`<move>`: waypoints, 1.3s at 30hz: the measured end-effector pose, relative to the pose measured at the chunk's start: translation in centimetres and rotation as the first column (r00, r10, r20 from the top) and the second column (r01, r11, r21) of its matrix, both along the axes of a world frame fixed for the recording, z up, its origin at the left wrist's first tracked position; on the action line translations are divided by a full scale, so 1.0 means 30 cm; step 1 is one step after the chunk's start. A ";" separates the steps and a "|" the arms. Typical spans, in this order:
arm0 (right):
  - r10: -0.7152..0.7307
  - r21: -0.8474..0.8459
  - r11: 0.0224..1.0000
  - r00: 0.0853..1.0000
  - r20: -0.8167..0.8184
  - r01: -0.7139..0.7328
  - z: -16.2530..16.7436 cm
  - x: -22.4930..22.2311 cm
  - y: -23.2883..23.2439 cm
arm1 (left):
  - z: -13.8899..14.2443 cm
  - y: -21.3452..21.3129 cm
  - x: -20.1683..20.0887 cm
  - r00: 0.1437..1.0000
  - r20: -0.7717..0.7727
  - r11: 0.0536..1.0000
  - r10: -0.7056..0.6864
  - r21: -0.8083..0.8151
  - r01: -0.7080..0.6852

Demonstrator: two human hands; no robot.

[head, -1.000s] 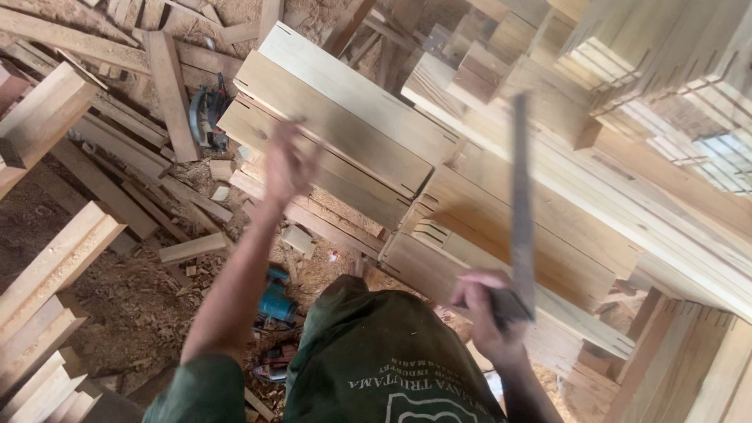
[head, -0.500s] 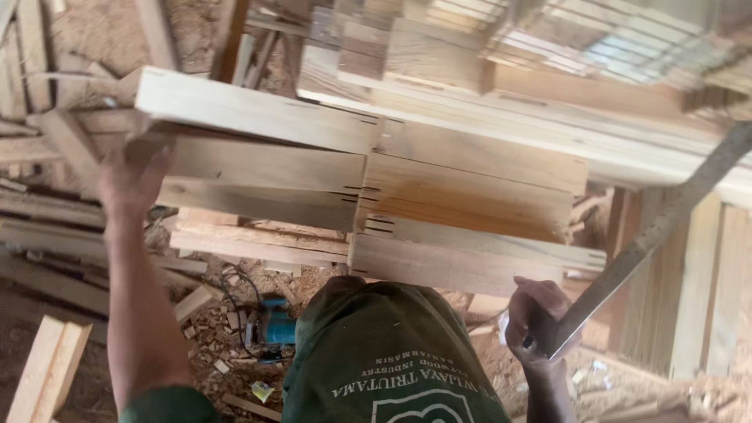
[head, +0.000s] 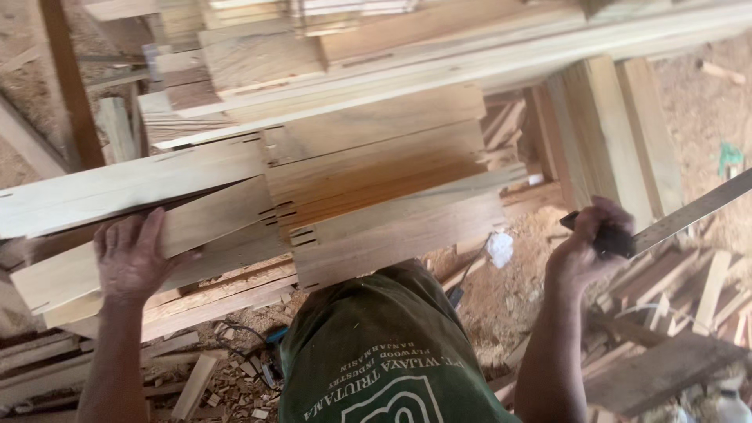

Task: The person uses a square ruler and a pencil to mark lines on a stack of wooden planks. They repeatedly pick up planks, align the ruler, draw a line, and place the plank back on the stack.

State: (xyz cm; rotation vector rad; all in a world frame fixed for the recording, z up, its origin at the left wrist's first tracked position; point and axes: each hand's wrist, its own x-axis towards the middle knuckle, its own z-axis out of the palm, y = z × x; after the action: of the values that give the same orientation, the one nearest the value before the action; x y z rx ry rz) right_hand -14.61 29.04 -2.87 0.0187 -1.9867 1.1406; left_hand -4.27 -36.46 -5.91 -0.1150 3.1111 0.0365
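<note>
Far left: dark upright post (head: pixel 69 86) standing at the edge, sawdust floor (head: pixel 501 305) showing behind and below it.
Left hand (head: pixel 131 254): flat and spread, palm down on the lower plank (head: pixel 149 254), fingers pointing up toward the long board above; the grip is open, pressing rather than clasping.
Long board (head: pixel 117 188): pale wood, runs from the left edge in toward the middle, just above that hand, its end notched with saw cuts where it meets the block.
Stack of planks (head: pixel 376 168): right in the centre, several pale boards lying one on another, their near ends toothed with short cuts; it sits just in front of the person's chest.
Upper pile (head: pixel 470 55): more long boards crossing the top of the view, lying over the stack.
Green shirt (head: pixel 384 352): bottom centre, pale lettering on it, directly under the stack.
Power tool (head: pixel 270 348): a blue bit and a dark cord on the floor among offcuts, between left arm and shirt; too hidden to say more.
Leaning boards (head: pixel 611 133): right of the stack, standing on edge.
Right hand (head: pixel 595 247): raised well apart from the stack, grip clamped tight round the dark handle of the saw.
Saw (head: pixel 689 211): long grey blade slanting up and out to the right edge, clear of all the wood.
Bottom right: a loose heap of scrap planks (head: pixel 666 368) on the floor.
</note>
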 end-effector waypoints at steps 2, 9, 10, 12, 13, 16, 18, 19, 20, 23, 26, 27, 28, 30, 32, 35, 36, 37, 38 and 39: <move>-0.017 -0.034 0.999 1.000 0.013 0.017 0.001 0.013 0.110 | 0.011 0.017 0.015 1.000 0.020 1.000 -0.004 -0.006 0.004; -0.201 -0.184 0.950 0.946 0.254 0.251 0.009 0.035 0.316 | 0.147 0.016 0.056 0.999 0.026 0.993 -0.023 0.116 0.020; -0.154 -0.203 0.954 0.943 0.295 0.220 -0.003 0.012 0.318 | 0.186 0.029 0.051 0.999 -0.018 0.982 -0.048 0.180 0.051; -0.050 -0.246 0.958 0.933 0.356 0.145 -0.031 -0.052 0.312 | 0.244 0.113 0.013 0.993 0.117 0.955 0.004 0.294 -0.038; -0.038 -0.255 0.957 0.929 0.367 0.140 -0.047 -0.087 0.303 | 0.267 0.177 -0.026 0.984 0.177 0.935 0.030 0.342 -0.090; -0.048 -0.214 0.963 0.889 0.456 0.162 -0.076 -0.165 0.272 | 0.318 0.415 -0.167 0.904 0.426 0.794 -0.032 0.561 -0.236; -0.051 -0.144 0.982 0.897 0.439 0.126 -0.080 -0.214 0.256 | 0.321 0.589 -0.310 0.785 0.607 0.879 -0.127 0.435 -0.194; -0.009 -0.193 0.975 0.887 0.462 0.111 -0.079 -0.235 0.249 | 0.313 0.678 -0.368 0.745 0.660 0.855 -0.096 0.438 -0.278; 0.037 -0.244 0.965 0.874 0.484 0.094 -0.077 -0.254 0.243 | 0.298 0.763 -0.430 0.700 0.711 0.825 -0.065 0.432 -0.363; 0.173 -0.298 0.954 0.819 0.547 -0.002 -0.075 -0.306 0.253 | 0.206 1.015 -0.646 0.715 0.614 0.734 -0.336 0.646 -0.210; 0.142 -0.209 0.978 0.784 0.605 -0.016 -0.070 -0.343 0.291 | 0.128 1.240 -0.783 0.657 0.535 0.618 -0.531 0.775 -0.132; 0.178 -0.238 0.971 0.763 0.621 -0.033 -0.069 -0.354 0.310 | 0.118 1.289 -0.816 0.651 0.508 0.579 -0.564 0.805 -0.128; 0.216 -0.270 0.962 0.740 0.637 -0.048 -0.067 -0.363 0.329 | 0.105 1.353 -0.844 0.643 0.483 0.540 -0.594 0.832 -0.126; 0.248 -0.286 0.956 0.693 0.677 -0.063 -0.065 -0.384 0.370 | 0.099 1.462 -0.890 0.618 0.507 0.612 -0.601 0.789 -0.054; 0.240 -0.259 0.964 0.646 0.724 -0.067 -0.066 -0.406 0.407 | 0.102 1.529 -0.919 0.597 0.598 0.789 -0.534 0.606 0.099; 0.258 -0.245 0.963 0.666 0.699 -0.116 -0.077 -0.435 0.447 | 0.119 1.583 -0.913 0.585 0.685 0.882 -0.435 0.454 0.125; 0.272 -0.257 0.958 0.678 0.682 -0.126 -0.084 -0.444 0.457 | 0.124 1.598 -0.902 0.622 0.628 0.873 -0.468 0.436 0.217; 0.290 -0.272 0.952 0.688 0.666 -0.139 -0.093 -0.453 0.463 | 0.130 1.606 -0.886 0.652 0.570 0.861 -0.500 0.409 0.303; 0.310 -0.287 0.946 0.695 0.648 -0.154 -0.103 -0.462 0.467 | 0.134 1.610 -0.865 0.675 0.511 0.845 -0.533 0.373 0.384; 0.312 -0.284 0.945 0.711 0.630 -0.162 -0.114 -0.470 0.468 | 0.135 1.611 -0.843 0.706 0.484 0.854 -0.517 0.350 0.385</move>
State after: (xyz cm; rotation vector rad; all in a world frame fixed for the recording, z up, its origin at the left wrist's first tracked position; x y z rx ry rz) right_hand -28.71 43.08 -6.28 -0.2961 -2.5291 1.7022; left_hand -29.56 11.87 -1.85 0.5533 2.4249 0.2858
